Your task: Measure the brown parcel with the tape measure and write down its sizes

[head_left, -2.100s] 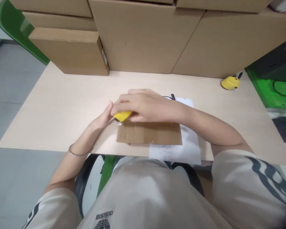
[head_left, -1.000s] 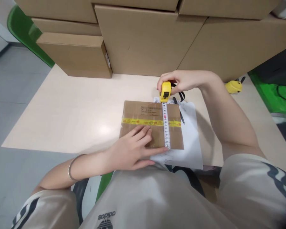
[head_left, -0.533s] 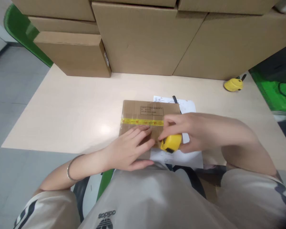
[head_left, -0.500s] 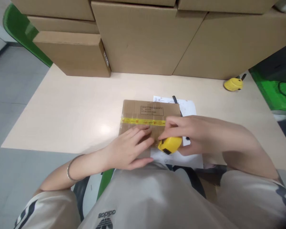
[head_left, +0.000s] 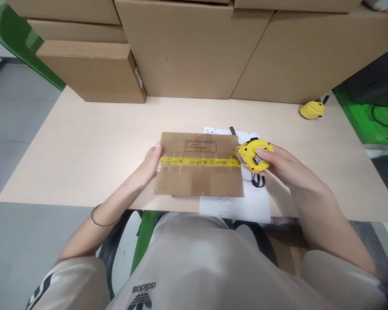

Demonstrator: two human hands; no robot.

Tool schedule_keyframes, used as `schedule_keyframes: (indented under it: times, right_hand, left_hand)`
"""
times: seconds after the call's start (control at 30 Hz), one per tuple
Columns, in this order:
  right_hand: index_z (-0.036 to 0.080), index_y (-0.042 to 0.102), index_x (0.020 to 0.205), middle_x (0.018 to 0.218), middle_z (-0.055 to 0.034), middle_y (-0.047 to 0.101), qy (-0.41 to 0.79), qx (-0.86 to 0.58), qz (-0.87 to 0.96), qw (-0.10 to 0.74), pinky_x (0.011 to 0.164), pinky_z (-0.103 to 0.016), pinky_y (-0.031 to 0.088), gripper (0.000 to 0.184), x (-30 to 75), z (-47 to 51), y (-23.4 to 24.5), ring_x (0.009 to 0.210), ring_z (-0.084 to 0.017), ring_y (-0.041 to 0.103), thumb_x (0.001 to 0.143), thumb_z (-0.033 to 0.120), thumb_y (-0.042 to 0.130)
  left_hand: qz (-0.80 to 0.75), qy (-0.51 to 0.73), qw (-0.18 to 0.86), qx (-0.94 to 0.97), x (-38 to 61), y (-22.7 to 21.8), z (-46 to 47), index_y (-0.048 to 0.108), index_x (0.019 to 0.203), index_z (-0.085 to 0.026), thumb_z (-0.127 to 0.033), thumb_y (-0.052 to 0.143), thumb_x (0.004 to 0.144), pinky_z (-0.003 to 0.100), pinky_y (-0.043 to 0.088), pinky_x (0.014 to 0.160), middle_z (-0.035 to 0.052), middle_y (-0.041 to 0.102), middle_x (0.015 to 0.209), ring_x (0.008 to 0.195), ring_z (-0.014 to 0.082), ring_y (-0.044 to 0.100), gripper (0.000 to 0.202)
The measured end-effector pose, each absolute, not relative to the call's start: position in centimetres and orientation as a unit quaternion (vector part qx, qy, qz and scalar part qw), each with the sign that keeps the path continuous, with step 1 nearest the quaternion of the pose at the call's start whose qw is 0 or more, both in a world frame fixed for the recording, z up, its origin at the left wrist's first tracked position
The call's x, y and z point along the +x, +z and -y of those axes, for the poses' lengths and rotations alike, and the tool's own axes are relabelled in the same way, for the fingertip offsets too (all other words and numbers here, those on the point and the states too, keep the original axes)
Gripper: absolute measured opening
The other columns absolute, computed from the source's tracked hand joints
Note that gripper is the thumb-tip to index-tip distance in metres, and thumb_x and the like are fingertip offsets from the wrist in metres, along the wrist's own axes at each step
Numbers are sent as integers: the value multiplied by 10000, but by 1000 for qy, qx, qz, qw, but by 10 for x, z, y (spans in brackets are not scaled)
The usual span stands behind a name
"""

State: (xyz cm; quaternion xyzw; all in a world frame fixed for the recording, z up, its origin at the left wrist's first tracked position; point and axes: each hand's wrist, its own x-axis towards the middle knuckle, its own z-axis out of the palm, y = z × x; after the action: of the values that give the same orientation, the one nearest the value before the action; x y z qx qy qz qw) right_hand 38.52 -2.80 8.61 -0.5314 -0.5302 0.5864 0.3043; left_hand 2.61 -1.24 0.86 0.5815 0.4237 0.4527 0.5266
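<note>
After leaving carton top, touching left end with left hand, unclear whether closed; gripping tape measure in right hand; seemingly spanning lengthwise.

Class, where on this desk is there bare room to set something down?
Bare: the tabletop between the left hand, the flat carton and the left edge; the strip between the small box and the tall cartons; the right end, beyond the right hand and the far tape measure. Crowded: the middle, with paper, small box and held tape measure.
</note>
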Motion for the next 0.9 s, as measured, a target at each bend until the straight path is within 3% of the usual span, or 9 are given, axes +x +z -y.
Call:
schedule_keyframes:
  times: [0.13, 0.2, 0.3, 0.4, 0.47, 0.6, 0.73, 0.83, 0.9]
  right_hand:
    - [250, 639, 748, 722, 17, 588, 547, -519, 541, 371, 578, -280, 441, 305, 391, 40, 99, 640, -147, 511, 936, 489, 653]
    - [268, 702, 809, 798, 8, 661, 535, -517, 525, 413, 568, -297, 472, 250, 395, 41, 108, 640, -155, 551, 888, 501, 659]
    - [329, 756, 898, 860, 6, 713, 508, -465, 519, 506, 545, -342, 532, 274, 398, 35, 125, 642, -184, 618, 783, 574, 716]
    - [368, 726, 911, 820, 23, 686, 474, -424, 556, 535, 382, -286, 401, 238, 392, 25, 144, 538, -165, 568, 814, 586, 721]
    - [347, 689, 961, 875, 21, 684, 438, -429, 614, 497, 353, -260, 291, 185, 380, 17, 156, 496, -133, 490, 882, 514, 697]
    - [273, 588, 1129, 1032, 3, 683, 314, -387, 798, 339, 639, -295, 474, 291, 330, -1, 171, 733, -144, 586, 939, 443, 729]
    - [232, 511, 1145, 1009, -10, 687, 259, -300, 899, 185, 779, -323, 484, 310, 266, -14, 172, 848, -186, 652, 1003, 482, 626]
    - [223, 500, 1100, 1001, -23, 690, 229, -291, 921, 124, 751, -309, 446, 210, 240, -17, 169, 837, -188, 640, 1017, 391, 594]
    - [214, 520, 1079, 985, -32, 695, 211, -297, 924, 112, 729, -306, 423, 188, 240, -18, 166, 817, -188, 625, 998, 363, 602]
  left_hand:
    - [-406, 438, 518, 612, 16, 23, 6, 548, 1516, -314, -688, 570, 976, 519, 412, 1291, 90, 656, 1453, 1531, 328, 477, 657]
    - [-381, 455, 488, 640, 5, 31, 3, 471, 1570, -368, -637, 758, 871, 536, 449, 1261, 76, 593, 1532, 1503, 353, 500, 802]
    - [-300, 478, 408, 717, -5, 33, -2, 510, 1528, -365, -589, 901, 719, 542, 529, 1179, 90, 549, 1540, 1420, 371, 555, 927]
    - [-226, 496, 299, 783, -3, 23, -6, 536, 1485, -361, -552, 974, 609, 545, 546, 1150, 98, 556, 1462, 1385, 355, 558, 997]
    - [-199, 495, 258, 805, 2, 14, -7, 513, 1507, -375, -531, 999, 567, 569, 536, 1157, 105, 533, 1472, 1411, 365, 528, 1070]
    - [-195, 473, 279, 812, 5, -4, -9, 220, 1670, -430, -505, 1029, 530, 604, 515, 1170, 132, 431, 1610, 1448, 406, 517, 1401]
    - [-183, 464, 307, 811, 0, -15, -9, -60, 1688, -451, -411, 1036, 558, 584, 504, 1195, 131, 316, 1716, 1520, 400, 468, 1575]
    - [-196, 464, 289, 815, -5, -19, -8, -61, 1672, -500, -433, 1031, 568, 621, 486, 1196, 110, 281, 1730, 1535, 405, 446, 1555]
    - [-213, 457, 272, 820, -7, -20, -8, 66, 1674, -507, -496, 1023, 558, 655, 467, 1196, 106, 349, 1677, 1506, 417, 464, 1470]
